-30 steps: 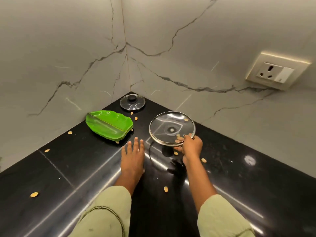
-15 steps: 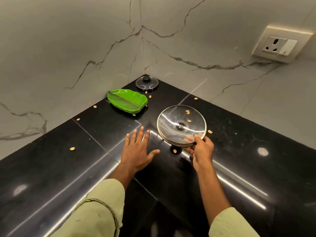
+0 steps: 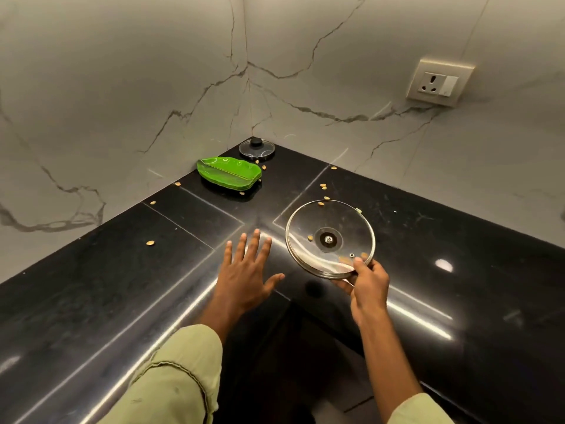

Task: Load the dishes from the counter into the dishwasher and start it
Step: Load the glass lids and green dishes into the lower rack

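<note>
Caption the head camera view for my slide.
Right hand holds large glass lid over black counter; left hand open; green leaf plate and small lid near the corner.

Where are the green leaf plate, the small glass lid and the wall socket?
green leaf plate [image 3: 229, 174]: head view, its top face.
small glass lid [image 3: 256, 149]: head view, glass below the knob.
wall socket [image 3: 438, 82]: head view, white front plate.

Wall socket with switch [image 3: 438, 84] upper right, set in veined marble wall [image 3: 122, 87]; small tan seeds [image 3: 150, 242] scattered across mid-frame.
</note>
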A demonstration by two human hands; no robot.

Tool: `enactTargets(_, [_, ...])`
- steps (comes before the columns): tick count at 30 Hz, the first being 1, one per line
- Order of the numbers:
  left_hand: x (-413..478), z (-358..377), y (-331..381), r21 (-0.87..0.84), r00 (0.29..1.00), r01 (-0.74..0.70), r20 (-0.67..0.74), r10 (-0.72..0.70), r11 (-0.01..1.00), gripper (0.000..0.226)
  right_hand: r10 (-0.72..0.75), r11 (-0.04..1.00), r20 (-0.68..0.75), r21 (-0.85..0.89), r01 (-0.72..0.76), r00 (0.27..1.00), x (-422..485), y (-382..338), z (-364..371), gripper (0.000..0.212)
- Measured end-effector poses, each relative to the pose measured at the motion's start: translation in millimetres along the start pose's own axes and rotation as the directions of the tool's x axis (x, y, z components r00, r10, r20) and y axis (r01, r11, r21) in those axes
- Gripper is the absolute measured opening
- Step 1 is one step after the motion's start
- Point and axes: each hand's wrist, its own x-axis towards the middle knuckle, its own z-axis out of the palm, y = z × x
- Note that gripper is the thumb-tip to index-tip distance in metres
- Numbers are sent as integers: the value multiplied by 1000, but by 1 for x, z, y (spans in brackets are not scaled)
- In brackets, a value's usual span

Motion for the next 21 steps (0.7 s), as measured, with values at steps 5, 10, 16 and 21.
enactTargets(5, [-48,4,17,-40,999,-37,-39,36,999,88,-18,998,-12,54,19,1000,-57,7,-34,17])
enactTargets(10, [-98,-5,39,-1,999,-44,-26,44,999,92,-20,999,-9,44,20,1000,-102,12,-80,14])
enactTargets(16, [-163,-9,77,-42,998,-61,-36,59,997,94,-15,998,-9,64,16,1000,-154,10,-140,14])
enactTargets(21, [-223,-8,122,-59,997,-35,-73,30,998,92,-17,999,14,50,16,1000,-195,9,-200,10])
